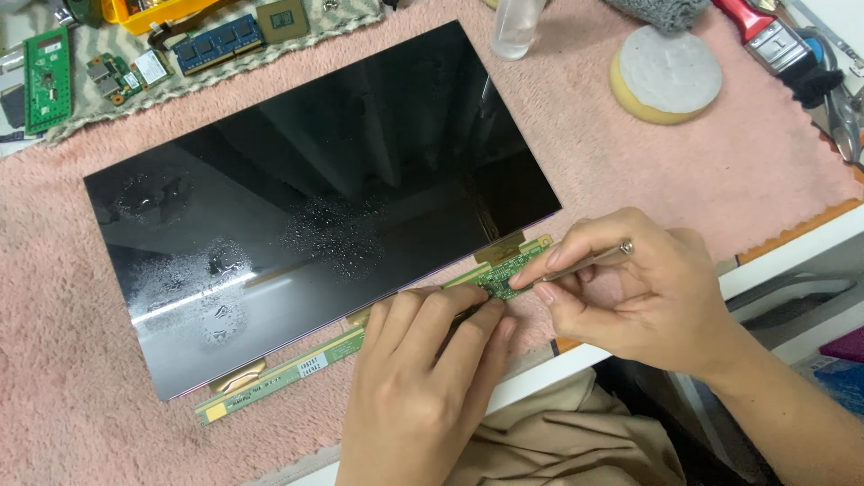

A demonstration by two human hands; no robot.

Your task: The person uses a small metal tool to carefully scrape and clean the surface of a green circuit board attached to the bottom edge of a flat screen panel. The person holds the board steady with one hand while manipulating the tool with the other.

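A bare black display panel (324, 189) lies flat on a pink fuzzy mat (630, 171), with wet speckled patches on its glass. Along its near edge runs a narrow green circuit strip (288, 371), joined to the panel by gold flex tabs. My left hand (423, 378) presses fingertips down on the strip near its right part. My right hand (639, 292) pinches a thin metal tool (585, 262) like a pen, its tip meeting the strip beside my left fingertips.
A round yellow-and-white sponge pad (664, 74) and a clear bottle (517, 25) sit at the back. Green circuit boards (47, 79) and memory sticks (216, 42) lie at back left. A red-handled brush (765, 36) rests at back right. The white table edge (792, 247) is at right.
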